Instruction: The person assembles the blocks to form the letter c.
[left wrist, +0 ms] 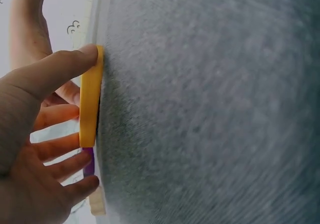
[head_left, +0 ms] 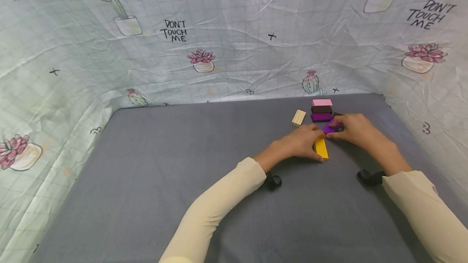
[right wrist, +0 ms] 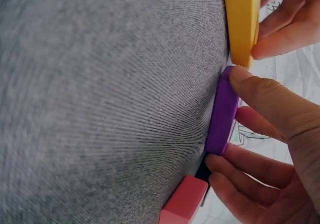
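We see the left hand gripping the yellow block on the grey cloth, its thumb at the near end and its other fingers spread apart toward the far end. Just beyond that end, the right hand pinches the purple block between thumb and fingers — whether the two blocks touch, we cannot tell. Farther back we find a row of three blocks — plum, dark brown and, farthest, pink — with a pale wooden block to the left.
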A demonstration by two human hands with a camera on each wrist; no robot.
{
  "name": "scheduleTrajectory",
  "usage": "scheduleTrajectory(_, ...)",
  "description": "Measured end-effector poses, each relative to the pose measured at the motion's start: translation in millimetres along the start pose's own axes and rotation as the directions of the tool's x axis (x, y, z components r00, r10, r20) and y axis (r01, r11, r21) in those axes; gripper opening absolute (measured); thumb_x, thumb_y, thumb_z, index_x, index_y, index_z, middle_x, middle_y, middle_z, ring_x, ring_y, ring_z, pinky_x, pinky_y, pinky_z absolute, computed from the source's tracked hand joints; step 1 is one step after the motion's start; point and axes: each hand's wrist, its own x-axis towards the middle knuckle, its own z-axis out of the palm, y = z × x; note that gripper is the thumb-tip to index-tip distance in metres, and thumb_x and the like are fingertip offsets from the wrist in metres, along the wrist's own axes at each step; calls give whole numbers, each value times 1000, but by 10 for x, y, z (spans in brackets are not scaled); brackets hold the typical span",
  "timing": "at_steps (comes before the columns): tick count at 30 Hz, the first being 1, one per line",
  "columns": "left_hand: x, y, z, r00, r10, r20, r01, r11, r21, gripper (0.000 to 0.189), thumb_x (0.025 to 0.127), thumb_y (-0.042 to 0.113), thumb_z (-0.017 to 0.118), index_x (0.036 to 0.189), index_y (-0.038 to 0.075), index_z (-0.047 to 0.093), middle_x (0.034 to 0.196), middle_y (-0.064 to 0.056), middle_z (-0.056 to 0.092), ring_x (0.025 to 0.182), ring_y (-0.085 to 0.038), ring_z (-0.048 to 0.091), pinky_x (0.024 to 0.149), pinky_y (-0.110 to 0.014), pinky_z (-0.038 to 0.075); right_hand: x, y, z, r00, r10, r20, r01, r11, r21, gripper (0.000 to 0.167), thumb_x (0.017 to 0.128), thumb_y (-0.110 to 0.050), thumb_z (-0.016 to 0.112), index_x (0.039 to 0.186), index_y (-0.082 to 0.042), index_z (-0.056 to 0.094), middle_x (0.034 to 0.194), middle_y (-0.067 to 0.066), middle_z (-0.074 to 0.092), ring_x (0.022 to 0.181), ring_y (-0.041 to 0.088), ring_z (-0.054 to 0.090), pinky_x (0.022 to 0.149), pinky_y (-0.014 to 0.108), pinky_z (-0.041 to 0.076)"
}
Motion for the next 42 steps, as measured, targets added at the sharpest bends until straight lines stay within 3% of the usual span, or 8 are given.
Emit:
scheduleTrajectory(7,-87,-66,-72,999,40,-33,-41,998,-38,72,85,51,79,143,15,57,143,-1,52,120,-9,49,103,-16,39,-15,5,-16,1000,8,6,-8,1000,1,43,81,-33,87,108,-1,77,97,21,74,72,27,59,69,48,53)
scheduleTrajectory(11,-181,-108,-83,997,53,-47,-55,998,-39,73,85,50,79,144,14,56,145,-2,51,126,-12,49,109,-19,37,-66,107,8,1000,-25,14,25,1000,16,48,82,-32,87,118,-3,76,124,26,67,100,45,68,88,58,53)
scheduleTrajectory(14,-253,-146,-92,997,56,-60,-58,998,-39,72,85,50,80,143,14,58,145,-2,51,127,-13,50,111,-21,37,-87,202,9,999,-36,23,35,998,42,49,82,-33,87,120,-5,75,131,23,64,114,48,63,85,48,55)
scheduleTrajectory(18,-341,-196,-102,998,37,-51,-40,998,-57,72,85,50,80,143,14,57,147,-3,50,129,-15,49,112,-22,37,-92,277,-25,998,-42,56,38,997,66,49,81,-37,87,120,-8,76,134,18,63,106,39,68,63,29,42)
scheduleTrajectory(21,-412,-228,-130,999,16,-48,-19,997,-70,74,85,50,80,145,15,56,152,-3,46,135,-16,45,114,-25,35,-75,284,-42,996,-58,71,54,997,60,50,81,-38,86,120,-10,76,133,17,65,103,34,68,61,25,39)
scheduleTrajectory(28,-568,-292,-209,996,21,-85,-31,993,-110,75,84,47,82,147,16,54,158,-6,40,144,-20,39,118,-27,32,-78,253,-39,996,-89,30,88,995,36,47,78,-35,89,116,-11,78,125,16,70,106,38,69,63,27,41)
scheduleTrajectory(39,-903,-513,-233,992,89,-93,-96,993,-69,77,84,45,83,149,17,54,160,-3,38,147,-19,35,119,-31,30,-293,85,-135,983,-182,-19,181,983,-28,35,78,-29,90,107,-10,81,122,16,71,67,6,63,67,35,55)
scheduleTrajectory(42,-988,-586,-257,989,107,-102,-110,993,-31,76,84,46,83,148,17,54,160,-3,39,146,-20,36,119,-34,32,-338,54,-156,979,-201,-23,200,979,-43,35,79,-30,89,107,-11,81,123,15,71,68,6,61,70,37,56)
